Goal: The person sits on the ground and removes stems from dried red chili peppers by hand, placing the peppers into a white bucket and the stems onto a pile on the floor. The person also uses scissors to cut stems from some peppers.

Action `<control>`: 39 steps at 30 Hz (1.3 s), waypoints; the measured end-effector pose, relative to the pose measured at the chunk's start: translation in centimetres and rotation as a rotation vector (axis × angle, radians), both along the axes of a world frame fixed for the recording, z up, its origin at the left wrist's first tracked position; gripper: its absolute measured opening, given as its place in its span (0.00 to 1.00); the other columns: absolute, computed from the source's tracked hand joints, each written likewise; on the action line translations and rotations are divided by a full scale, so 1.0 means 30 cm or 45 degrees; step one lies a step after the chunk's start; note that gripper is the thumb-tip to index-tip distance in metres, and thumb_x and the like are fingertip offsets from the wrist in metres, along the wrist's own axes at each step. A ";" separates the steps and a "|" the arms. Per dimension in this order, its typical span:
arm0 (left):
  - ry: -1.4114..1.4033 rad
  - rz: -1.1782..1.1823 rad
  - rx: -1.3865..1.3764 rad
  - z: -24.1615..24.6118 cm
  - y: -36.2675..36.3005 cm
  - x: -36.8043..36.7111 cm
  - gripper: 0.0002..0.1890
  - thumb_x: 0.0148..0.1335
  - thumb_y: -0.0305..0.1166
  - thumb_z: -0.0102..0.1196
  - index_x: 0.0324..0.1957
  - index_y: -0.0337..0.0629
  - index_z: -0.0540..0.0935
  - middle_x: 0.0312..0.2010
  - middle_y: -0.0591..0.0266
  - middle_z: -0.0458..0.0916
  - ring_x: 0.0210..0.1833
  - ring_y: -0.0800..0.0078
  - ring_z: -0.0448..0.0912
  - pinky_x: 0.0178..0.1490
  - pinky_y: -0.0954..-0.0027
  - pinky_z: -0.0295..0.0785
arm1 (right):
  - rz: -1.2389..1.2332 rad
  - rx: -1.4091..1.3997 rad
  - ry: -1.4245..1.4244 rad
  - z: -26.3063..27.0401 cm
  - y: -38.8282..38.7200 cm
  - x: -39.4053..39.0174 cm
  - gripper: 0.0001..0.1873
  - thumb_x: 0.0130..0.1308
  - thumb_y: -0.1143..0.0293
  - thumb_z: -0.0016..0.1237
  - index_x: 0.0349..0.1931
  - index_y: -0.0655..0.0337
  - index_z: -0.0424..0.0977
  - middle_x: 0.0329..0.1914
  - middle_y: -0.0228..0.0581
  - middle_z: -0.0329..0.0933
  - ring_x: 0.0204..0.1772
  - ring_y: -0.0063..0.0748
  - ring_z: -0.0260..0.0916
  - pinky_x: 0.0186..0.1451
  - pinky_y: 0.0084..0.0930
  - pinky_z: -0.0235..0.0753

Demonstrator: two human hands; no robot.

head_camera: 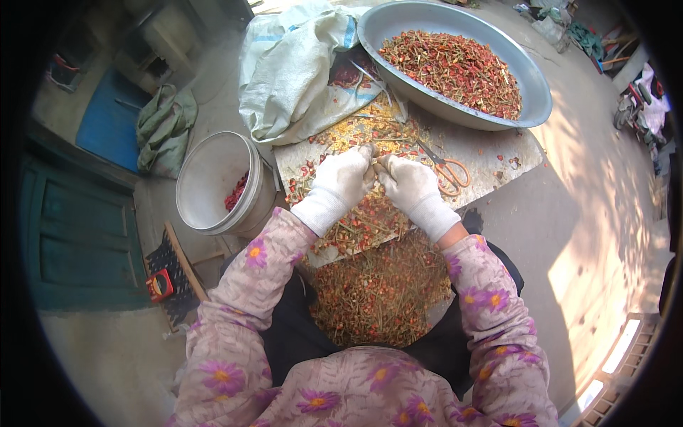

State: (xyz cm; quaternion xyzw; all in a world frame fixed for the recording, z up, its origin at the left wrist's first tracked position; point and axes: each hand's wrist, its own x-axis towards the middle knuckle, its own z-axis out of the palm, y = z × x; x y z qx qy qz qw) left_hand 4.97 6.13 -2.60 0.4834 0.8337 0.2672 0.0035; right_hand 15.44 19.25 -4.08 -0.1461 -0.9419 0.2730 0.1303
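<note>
Above a pale board, my two hands meet at the fingertips, both in white knit gloves. The fingers of my left hand and my right hand are curled in a pinch. Whatever may lie between them is too small or hidden to make out. Scissors with orange handles rest just right of my right hand, blades towards the upper left. Yellow seeds and bits of red dried chili cover much of the board. Between my legs lies a heap of stems and chili pieces.
A large metal basin of cut chili stands at the upper right. Beside it slumps a white woven sack with dark red chilies at its mouth. Left are a white bucket holding some dried chilies, and a low stool with a red packet.
</note>
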 end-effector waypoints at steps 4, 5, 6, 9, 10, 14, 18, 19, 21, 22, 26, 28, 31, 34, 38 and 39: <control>-0.102 0.017 0.050 -0.006 0.005 -0.001 0.13 0.61 0.28 0.58 0.48 0.39 0.82 0.37 0.47 0.84 0.40 0.53 0.84 0.44 0.62 0.78 | 0.022 0.080 0.151 0.000 -0.006 0.007 0.07 0.64 0.64 0.52 0.35 0.55 0.76 0.32 0.43 0.81 0.37 0.46 0.81 0.39 0.41 0.79; -0.125 -0.012 0.074 -0.006 0.009 -0.004 0.13 0.61 0.28 0.58 0.49 0.39 0.82 0.37 0.47 0.84 0.40 0.53 0.84 0.44 0.62 0.78 | 0.034 0.082 0.210 0.000 -0.007 0.009 0.06 0.63 0.64 0.53 0.35 0.55 0.76 0.32 0.43 0.80 0.36 0.46 0.80 0.39 0.40 0.79; -0.166 -0.025 0.067 -0.005 0.013 -0.007 0.13 0.61 0.28 0.58 0.49 0.38 0.82 0.37 0.46 0.84 0.40 0.53 0.84 0.44 0.63 0.78 | 0.015 0.138 0.271 0.000 -0.008 0.009 0.05 0.62 0.65 0.54 0.34 0.55 0.76 0.30 0.41 0.80 0.35 0.46 0.80 0.37 0.39 0.78; -0.287 -0.020 0.088 0.003 0.021 -0.003 0.11 0.62 0.28 0.58 0.46 0.38 0.83 0.36 0.51 0.86 0.35 0.64 0.85 0.40 0.67 0.77 | -0.055 0.029 0.286 0.006 -0.008 0.014 0.06 0.62 0.66 0.55 0.35 0.57 0.76 0.31 0.46 0.79 0.34 0.45 0.80 0.38 0.38 0.78; -0.435 0.008 0.148 0.007 0.022 -0.001 0.10 0.63 0.28 0.58 0.46 0.37 0.83 0.34 0.54 0.85 0.33 0.68 0.83 0.38 0.70 0.77 | -0.087 -0.127 0.349 0.010 -0.009 0.013 0.07 0.64 0.66 0.54 0.36 0.58 0.77 0.30 0.45 0.79 0.32 0.42 0.79 0.36 0.36 0.78; -1.140 0.121 0.368 0.021 0.030 0.017 0.08 0.67 0.27 0.56 0.44 0.34 0.81 0.31 0.64 0.83 0.27 0.83 0.77 0.32 0.78 0.73 | -0.315 -1.217 0.391 0.034 -0.018 0.010 0.08 0.70 0.66 0.51 0.40 0.60 0.76 0.27 0.37 0.78 0.26 0.26 0.76 0.27 0.23 0.74; -1.474 0.180 0.613 0.030 0.043 0.039 0.07 0.69 0.27 0.55 0.44 0.32 0.79 0.29 0.66 0.82 0.26 0.85 0.76 0.29 0.80 0.73 | -0.414 -1.786 0.401 0.058 -0.030 0.006 0.08 0.74 0.66 0.47 0.44 0.60 0.75 0.26 0.28 0.75 0.23 0.15 0.68 0.21 0.14 0.69; -1.515 0.224 0.630 0.033 0.046 0.043 0.07 0.68 0.26 0.55 0.44 0.32 0.79 0.29 0.66 0.82 0.26 0.85 0.76 0.29 0.80 0.73 | -0.434 -1.809 0.410 0.061 -0.028 0.005 0.08 0.74 0.66 0.47 0.44 0.61 0.74 0.26 0.28 0.74 0.22 0.15 0.68 0.21 0.15 0.70; -1.113 0.134 0.548 0.038 0.051 0.043 0.07 0.68 0.25 0.55 0.45 0.32 0.80 0.30 0.66 0.82 0.27 0.85 0.77 0.30 0.81 0.73 | -0.422 -1.791 0.329 0.066 -0.010 0.003 0.09 0.74 0.65 0.47 0.44 0.61 0.74 0.25 0.28 0.74 0.22 0.16 0.68 0.21 0.14 0.70; -0.949 0.152 0.417 0.041 0.047 0.042 0.07 0.68 0.25 0.55 0.45 0.32 0.80 0.30 0.66 0.82 0.27 0.85 0.77 0.30 0.81 0.73 | -0.419 -1.788 0.284 0.065 -0.001 0.002 0.09 0.74 0.65 0.47 0.44 0.61 0.75 0.25 0.28 0.74 0.22 0.16 0.68 0.21 0.14 0.69; -0.801 0.039 0.253 0.046 0.020 0.005 0.08 0.66 0.24 0.55 0.45 0.33 0.81 0.31 0.63 0.83 0.28 0.80 0.79 0.33 0.76 0.75 | -0.169 -0.897 0.101 0.056 0.032 -0.001 0.16 0.69 0.59 0.50 0.41 0.65 0.77 0.29 0.44 0.81 0.29 0.35 0.79 0.35 0.33 0.78; -0.266 -0.153 0.281 0.033 0.009 -0.003 0.09 0.64 0.25 0.57 0.46 0.34 0.81 0.33 0.57 0.83 0.31 0.69 0.81 0.36 0.70 0.76 | -0.095 -0.537 0.034 0.048 0.032 0.013 0.16 0.69 0.58 0.49 0.41 0.64 0.78 0.31 0.51 0.81 0.34 0.45 0.81 0.40 0.40 0.78; 0.069 -0.222 0.187 0.010 -0.008 0.003 0.10 0.61 0.30 0.58 0.44 0.37 0.82 0.36 0.47 0.82 0.40 0.48 0.81 0.43 0.56 0.78 | 0.013 -0.285 -0.027 0.043 0.031 0.038 0.16 0.69 0.57 0.48 0.41 0.61 0.78 0.32 0.55 0.80 0.40 0.55 0.80 0.44 0.47 0.78; 0.076 -0.249 0.207 0.005 -0.018 0.004 0.11 0.60 0.30 0.58 0.44 0.38 0.82 0.34 0.48 0.81 0.39 0.48 0.82 0.42 0.55 0.78 | 0.058 -0.138 0.016 0.046 0.020 0.046 0.16 0.68 0.56 0.48 0.38 0.61 0.78 0.31 0.53 0.81 0.39 0.53 0.81 0.44 0.46 0.79; -0.122 -0.192 0.162 0.015 -0.015 0.020 0.13 0.61 0.24 0.56 0.48 0.36 0.82 0.36 0.48 0.83 0.39 0.55 0.83 0.44 0.64 0.78 | 0.039 -0.211 0.123 0.056 -0.001 0.048 0.13 0.66 0.62 0.50 0.38 0.63 0.79 0.31 0.53 0.80 0.36 0.48 0.81 0.40 0.39 0.77; -0.254 -0.156 0.210 0.019 -0.014 0.022 0.13 0.62 0.24 0.56 0.48 0.35 0.82 0.36 0.49 0.83 0.39 0.57 0.83 0.44 0.65 0.78 | 0.001 -0.339 0.160 0.059 -0.004 0.048 0.13 0.66 0.61 0.51 0.37 0.63 0.79 0.30 0.52 0.81 0.36 0.47 0.81 0.40 0.38 0.77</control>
